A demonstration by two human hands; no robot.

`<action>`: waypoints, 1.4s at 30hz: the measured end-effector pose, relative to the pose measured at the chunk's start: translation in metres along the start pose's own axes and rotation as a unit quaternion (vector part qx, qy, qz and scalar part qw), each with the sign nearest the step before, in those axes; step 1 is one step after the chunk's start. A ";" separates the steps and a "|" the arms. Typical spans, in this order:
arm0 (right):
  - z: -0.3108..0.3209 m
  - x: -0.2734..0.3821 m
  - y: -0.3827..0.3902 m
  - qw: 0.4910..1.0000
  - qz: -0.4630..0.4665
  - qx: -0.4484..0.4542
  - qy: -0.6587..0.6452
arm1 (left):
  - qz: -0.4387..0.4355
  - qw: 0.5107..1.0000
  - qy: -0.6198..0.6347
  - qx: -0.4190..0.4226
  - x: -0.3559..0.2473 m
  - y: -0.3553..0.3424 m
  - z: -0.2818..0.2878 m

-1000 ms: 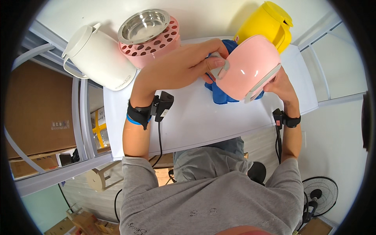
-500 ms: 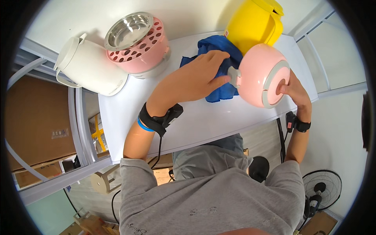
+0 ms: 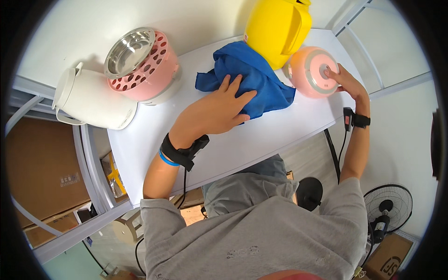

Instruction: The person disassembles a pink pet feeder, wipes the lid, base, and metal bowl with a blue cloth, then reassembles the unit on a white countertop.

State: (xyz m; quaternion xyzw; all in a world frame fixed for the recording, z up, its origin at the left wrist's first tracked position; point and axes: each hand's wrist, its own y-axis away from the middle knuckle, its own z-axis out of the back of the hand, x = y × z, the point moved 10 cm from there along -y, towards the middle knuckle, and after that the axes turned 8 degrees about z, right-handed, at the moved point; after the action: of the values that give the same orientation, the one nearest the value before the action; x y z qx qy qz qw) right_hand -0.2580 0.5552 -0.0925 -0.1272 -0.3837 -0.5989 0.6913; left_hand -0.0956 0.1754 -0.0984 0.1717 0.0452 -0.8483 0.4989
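Observation:
My left hand (image 3: 219, 106) rests on a crumpled blue cloth (image 3: 261, 88) in the middle of the white table, its fingers spread. At the right end, my right hand (image 3: 349, 85) holds a rounded pink pot (image 3: 305, 70) with a grey ring around its top. The thumb presses on the round centre of that top while the other fingers reach around the far right side, partly hidden. The pot appears to stand on the table, close to the cloth. Just behind both is a yellow jug (image 3: 270, 35) with a handle.
On the left, a white jug (image 3: 95, 100) stands beside a pink and white appliance (image 3: 158, 65) with a holed top. A steel bowl (image 3: 128, 56) leans on that top. A metal frame (image 3: 95, 154) borders the table's left side. A fan (image 3: 387, 205) stands on the floor at right.
The pink pot has gone from raised and tilted to set down at the back right, in my right hand. My left hand has left the pot's grey handle and lies on the cloth, which looks more spread.

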 end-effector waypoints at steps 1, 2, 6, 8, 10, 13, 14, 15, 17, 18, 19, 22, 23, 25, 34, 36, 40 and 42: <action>0.000 -0.004 -0.005 1.000 -0.008 0.003 -0.014 | -0.002 1.000 -0.002 -0.004 0.000 0.000 0.000; 0.000 -0.008 -0.012 0.999 -0.016 0.006 -0.027 | -0.007 1.000 -0.002 -0.009 -0.001 0.000 0.000; 0.014 -0.027 -0.033 0.998 -0.052 -0.008 -0.014 | -0.007 1.000 0.003 -0.014 0.000 0.000 0.000; 0.018 -0.019 -0.035 0.997 -0.049 -0.057 -0.019 | -0.005 1.000 0.004 -0.011 0.001 0.000 0.000; 0.024 -0.013 -0.036 0.995 -0.045 -0.088 -0.016 | -0.005 1.000 0.002 -0.009 0.001 0.000 -0.002; 0.028 -0.018 -0.052 0.993 -0.030 -0.116 -0.004 | -0.004 1.000 -0.005 -0.012 0.002 0.000 -0.003; 0.029 -0.018 -0.056 0.991 -0.019 -0.132 0.001 | -0.004 1.000 -0.004 -0.012 0.002 0.001 -0.003; 0.031 -0.019 -0.059 0.989 -0.008 -0.150 0.007 | -0.005 1.000 -0.002 -0.012 0.002 0.001 -0.002; 0.030 -0.026 -0.065 0.986 -0.015 -0.163 0.033 | -0.005 1.000 -0.002 -0.012 0.003 0.001 -0.002; 0.029 -0.030 -0.070 0.985 -0.017 -0.167 0.045 | -0.002 1.000 -0.003 -0.010 0.004 0.000 -0.003; 0.031 -0.035 -0.074 0.983 -0.002 -0.176 0.053 | -0.002 1.000 -0.005 -0.008 0.004 -0.001 -0.004; 0.038 -0.045 -0.083 0.966 0.035 -0.223 0.124 | -0.001 1.000 -0.004 0.006 0.001 -0.003 -0.002; 0.041 -0.047 -0.079 0.950 0.041 -0.254 0.178 | -0.004 1.000 -0.005 0.011 -0.001 -0.004 -0.002; 0.031 -0.028 -0.070 0.924 0.032 -0.262 0.278 | 0.006 1.000 -0.007 0.020 0.004 0.000 0.000; -0.123 0.167 0.043 0.910 0.338 0.078 0.225 | 0.007 0.988 0.058 -0.144 0.027 0.035 0.088; -0.156 0.197 0.052 0.876 0.427 0.121 0.187 | 0.033 0.969 0.053 -0.241 0.032 0.049 0.124; -0.185 0.229 0.042 0.880 0.420 0.083 0.205 | 0.091 0.922 0.018 -0.375 0.057 0.084 0.174; -0.197 0.238 0.034 0.855 0.469 0.038 0.218 | 0.144 0.907 0.080 -0.388 0.078 0.098 0.188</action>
State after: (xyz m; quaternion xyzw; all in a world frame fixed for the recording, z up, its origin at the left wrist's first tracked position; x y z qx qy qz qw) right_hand -0.1551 0.2647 -0.0536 -0.1318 -0.1404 -0.2006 0.9606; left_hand -0.0920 0.0154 0.0611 0.0362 0.3851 -0.6665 0.6373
